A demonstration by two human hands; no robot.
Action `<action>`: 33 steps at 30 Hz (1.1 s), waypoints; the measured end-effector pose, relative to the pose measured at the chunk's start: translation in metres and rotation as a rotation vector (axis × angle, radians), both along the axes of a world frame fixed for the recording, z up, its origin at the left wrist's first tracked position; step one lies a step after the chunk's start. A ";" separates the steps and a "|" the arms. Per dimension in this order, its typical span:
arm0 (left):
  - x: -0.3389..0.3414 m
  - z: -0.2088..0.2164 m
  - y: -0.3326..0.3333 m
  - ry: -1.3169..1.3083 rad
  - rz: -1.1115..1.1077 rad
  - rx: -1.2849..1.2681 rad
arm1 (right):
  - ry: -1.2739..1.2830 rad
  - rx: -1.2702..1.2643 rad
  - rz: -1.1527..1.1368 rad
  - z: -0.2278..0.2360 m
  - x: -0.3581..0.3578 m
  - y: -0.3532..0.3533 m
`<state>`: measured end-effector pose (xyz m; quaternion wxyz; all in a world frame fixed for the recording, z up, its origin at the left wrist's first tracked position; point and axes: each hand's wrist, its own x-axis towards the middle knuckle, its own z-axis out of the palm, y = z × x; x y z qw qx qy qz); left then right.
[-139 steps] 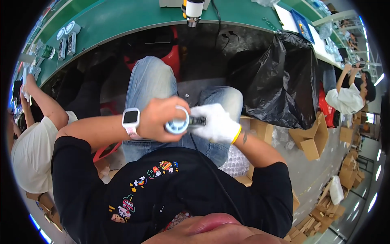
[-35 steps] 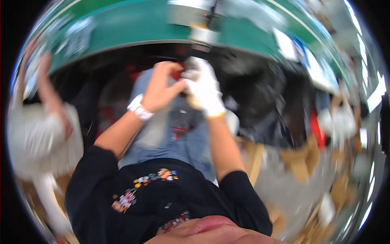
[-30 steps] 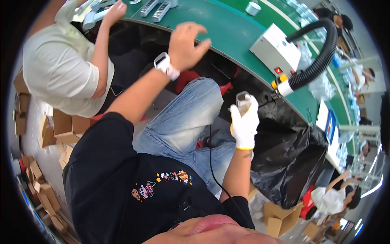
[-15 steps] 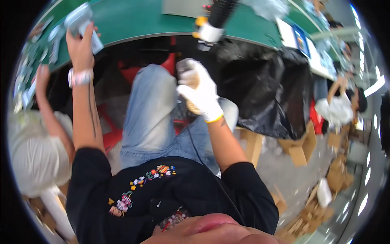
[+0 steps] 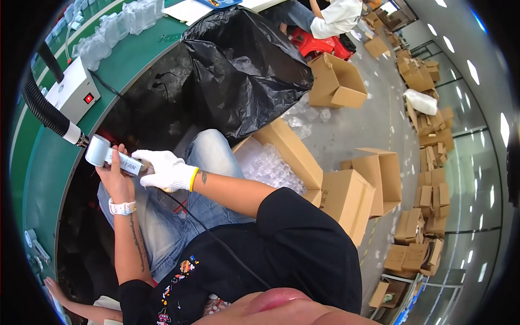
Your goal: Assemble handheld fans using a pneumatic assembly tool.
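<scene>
My bare left hand [image 5: 118, 181] is closed around the handle of a pale blue handheld fan [image 5: 98, 150], shaped like a small hair dryer. The fan's round head is right beside the metal-tipped end of a black flexible hose [image 5: 46, 108]; I cannot tell whether they touch. My right hand [image 5: 165, 170], in a white glove, is closed at the handle's lower end. Its fingers wrap a dark corded tool, mostly hidden by the glove. A black cord [image 5: 208, 227] runs from under this hand across my jeans and shirt.
A white box with a lit red switch [image 5: 89, 98] stands on the green workbench [image 5: 116, 81]. Clear plastic packaging [image 5: 116, 32] lines the bench. A black plastic bag [image 5: 244, 70] hangs at its edge. Open cardboard boxes [image 5: 346, 189] stand on my right. Another person's arm [image 5: 81, 309] shows lower left.
My view has swung to the right. The fan has come from over the bench to in front of me, by the hose end. My gloved hand has joined it from above my lap.
</scene>
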<state>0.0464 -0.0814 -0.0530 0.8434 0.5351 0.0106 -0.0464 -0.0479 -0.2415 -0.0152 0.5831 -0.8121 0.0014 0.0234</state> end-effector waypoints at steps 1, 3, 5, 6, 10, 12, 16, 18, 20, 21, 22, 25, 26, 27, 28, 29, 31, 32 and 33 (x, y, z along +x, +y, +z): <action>-0.007 -0.005 0.008 -0.005 0.001 0.007 | -0.005 0.007 0.001 -0.003 -0.002 -0.001; -0.016 -0.015 0.037 -0.195 -0.006 0.209 | -0.032 0.150 0.068 -0.004 -0.001 -0.002; -0.027 -0.003 0.044 -0.289 -0.001 0.310 | -0.045 0.221 0.109 -0.010 0.001 -0.007; -0.033 0.003 0.047 -0.303 -0.031 0.217 | -0.090 0.142 0.192 -0.012 0.004 -0.013; -0.057 0.026 0.056 -0.309 -0.104 0.168 | -0.161 -0.009 0.370 -0.002 0.004 -0.013; -0.062 0.026 0.061 -0.275 -0.147 0.418 | -0.128 -0.020 0.378 0.009 0.005 -0.009; -0.060 0.037 0.075 -0.302 -0.124 0.285 | -0.087 0.449 0.264 -0.009 -0.001 0.005; -0.065 0.038 0.079 -0.432 -0.103 0.383 | -0.018 0.511 0.257 -0.006 -0.002 0.001; -0.067 0.039 0.077 -0.695 -0.063 0.570 | 0.122 0.631 0.233 -0.005 -0.004 -0.006; -0.066 0.040 0.073 -0.698 -0.069 0.568 | 0.192 0.691 0.220 -0.004 -0.004 -0.012; -0.072 0.043 0.078 -0.606 -0.115 0.455 | 0.289 0.764 0.255 -0.005 0.000 -0.006; -0.077 0.053 0.079 -0.206 -0.311 0.163 | -0.077 0.411 0.286 0.000 0.002 -0.012; -0.073 0.062 0.084 0.028 -0.389 0.123 | -0.649 -0.032 0.262 0.012 0.004 -0.019; -0.076 0.065 0.078 0.207 -0.440 -0.050 | -0.683 -0.134 0.241 0.030 0.003 -0.021; -0.068 0.060 0.075 0.160 -0.504 0.048 | -0.579 -0.151 0.218 0.042 -0.003 -0.025; -0.060 0.058 0.069 0.076 -0.567 0.050 | -0.397 -0.089 0.227 0.045 -0.005 -0.032; -0.059 0.064 0.067 0.036 -0.542 0.027 | -0.410 -0.112 0.222 0.044 -0.006 -0.038; -0.063 0.067 0.070 0.048 -0.494 0.037 | -0.407 -0.089 0.266 0.045 -0.004 -0.033; -0.067 0.070 0.073 0.024 -0.465 0.051 | -0.380 -0.026 0.274 0.047 -0.003 -0.028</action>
